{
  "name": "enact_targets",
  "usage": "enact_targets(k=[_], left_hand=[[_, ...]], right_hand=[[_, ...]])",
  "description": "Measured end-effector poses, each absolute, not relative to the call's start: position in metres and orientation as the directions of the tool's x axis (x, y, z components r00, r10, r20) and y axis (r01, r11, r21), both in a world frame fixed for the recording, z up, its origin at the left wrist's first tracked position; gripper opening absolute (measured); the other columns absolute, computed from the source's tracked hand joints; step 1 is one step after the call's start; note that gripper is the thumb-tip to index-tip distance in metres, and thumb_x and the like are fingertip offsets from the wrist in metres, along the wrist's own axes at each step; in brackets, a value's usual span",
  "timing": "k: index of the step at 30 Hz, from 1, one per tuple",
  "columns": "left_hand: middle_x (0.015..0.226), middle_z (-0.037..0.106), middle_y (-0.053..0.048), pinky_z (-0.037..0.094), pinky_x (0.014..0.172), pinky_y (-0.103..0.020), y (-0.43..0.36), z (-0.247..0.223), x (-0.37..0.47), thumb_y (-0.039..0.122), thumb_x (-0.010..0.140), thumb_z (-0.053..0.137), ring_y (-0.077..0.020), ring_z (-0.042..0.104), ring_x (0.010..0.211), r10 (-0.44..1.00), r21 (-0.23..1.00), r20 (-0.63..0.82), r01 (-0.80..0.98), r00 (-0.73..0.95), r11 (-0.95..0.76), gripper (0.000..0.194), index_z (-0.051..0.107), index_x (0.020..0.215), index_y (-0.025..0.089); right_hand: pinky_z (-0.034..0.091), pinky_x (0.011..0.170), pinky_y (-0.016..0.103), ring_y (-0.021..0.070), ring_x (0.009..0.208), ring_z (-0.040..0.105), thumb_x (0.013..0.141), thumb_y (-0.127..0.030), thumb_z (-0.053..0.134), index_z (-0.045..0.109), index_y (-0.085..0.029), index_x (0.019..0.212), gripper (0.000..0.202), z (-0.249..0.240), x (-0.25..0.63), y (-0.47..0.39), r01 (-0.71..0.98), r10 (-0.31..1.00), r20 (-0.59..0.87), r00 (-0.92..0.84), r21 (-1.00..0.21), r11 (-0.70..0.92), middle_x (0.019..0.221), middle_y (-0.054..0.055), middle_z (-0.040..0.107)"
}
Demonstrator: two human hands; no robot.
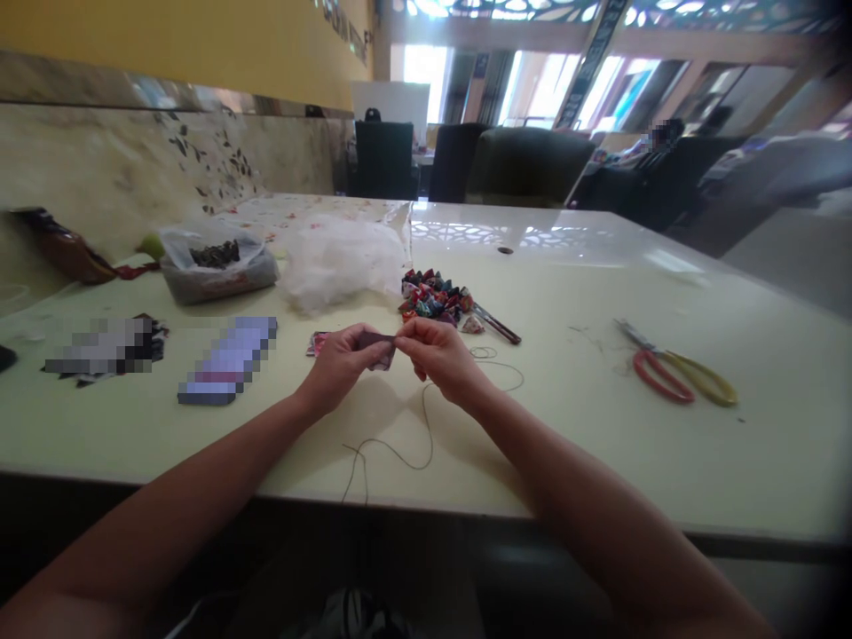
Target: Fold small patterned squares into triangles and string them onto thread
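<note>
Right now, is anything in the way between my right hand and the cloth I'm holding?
Nothing visible: your right hand has its fingertips right at the edge of the small cloth held in your left hand. The loose thread lies on the table below, not between them.

One view is on record: a head-worn camera, placed above and behind the near edge of the table [565, 426], facing forward and angled down. The left hand [341, 359] and right hand [440, 357] lie at mid-frame, at close range; the forearms [193, 475] enter from the lower corners. Coverage is wide, taking in a yellow wall [173, 40] at upper left, with chairs [529, 169] and windows [556, 89], both farther off, across the upper frame.
</note>
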State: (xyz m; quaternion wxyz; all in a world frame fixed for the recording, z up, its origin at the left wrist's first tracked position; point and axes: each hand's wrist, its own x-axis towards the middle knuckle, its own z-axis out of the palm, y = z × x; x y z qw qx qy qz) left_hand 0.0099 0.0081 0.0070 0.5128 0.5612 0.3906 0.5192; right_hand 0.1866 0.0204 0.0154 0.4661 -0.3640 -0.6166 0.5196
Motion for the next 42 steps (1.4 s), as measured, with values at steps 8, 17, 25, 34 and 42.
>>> enact_targets(k=[8,17,25,34,42], left_hand=[[0.068,0.064,0.000,0.044,0.063,-0.025,0.009,0.005,0.012,0.039,0.070,0.086,-0.0105,0.055,0.063,0.979,0.987,0.122,-0.127,0.161,-0.102,0.031,0.070,0.080,0.015],[0.065,0.064,0.000,0.040,0.061,-0.024,0.007,0.018,0.014,0.033,0.061,0.090,-0.0082,0.051,0.060,0.998,0.973,-0.014,-0.231,0.065,0.028,0.031,0.073,0.078,0.013],[0.061,0.059,0.002,0.039,0.059,-0.021,0.008,0.019,0.013,0.032,0.060,0.090,-0.0067,0.049,0.058,0.996,0.953,-0.053,-0.294,0.070,0.072,0.029,0.073,0.074,0.014],[0.062,0.058,0.002,0.039,0.058,-0.022,0.007,0.022,0.013,0.031,0.062,0.088,-0.0067,0.047,0.058,0.995,0.945,-0.068,-0.315,0.079,0.090,0.027,0.070,0.071,0.014],[0.063,0.058,0.002,0.042,0.059,-0.023,0.007,0.023,0.012,0.031,0.064,0.087,-0.0072,0.049,0.059,0.995,0.942,-0.063,-0.324,0.083,0.087,0.027,0.069,0.073,0.014]], right_hand=[[0.031,0.037,0.021,0.0048,0.043,0.039,0.079,-0.035,0.066,0.057,-0.019,0.074,0.019,0.009,0.185,0.021,-0.003,0.924,0.229,-0.306,-0.971,0.239,0.059,-0.007,0.046],[0.039,0.041,0.022,0.0086,0.047,0.037,0.089,-0.039,0.055,0.049,-0.024,0.086,0.016,0.014,0.184,0.015,-0.098,0.946,0.186,-0.267,-0.981,0.165,0.061,-0.009,0.039],[0.044,0.075,0.031,0.0149,0.079,0.053,0.085,-0.026,0.062,0.064,-0.020,0.075,0.012,0.009,0.188,0.023,0.135,0.865,0.463,-0.194,-0.860,0.491,0.079,0.001,0.058],[0.042,0.073,0.030,0.0152,0.078,0.053,0.085,-0.029,0.063,0.065,-0.020,0.077,0.012,0.013,0.189,0.020,0.104,0.893,0.398,-0.209,-0.899,0.425,0.080,0.002,0.060],[0.043,0.073,0.030,0.0149,0.077,0.052,0.084,-0.029,0.063,0.065,-0.020,0.077,0.012,0.013,0.189,0.021,0.094,0.897,0.388,-0.212,-0.905,0.414,0.079,0.002,0.061]])
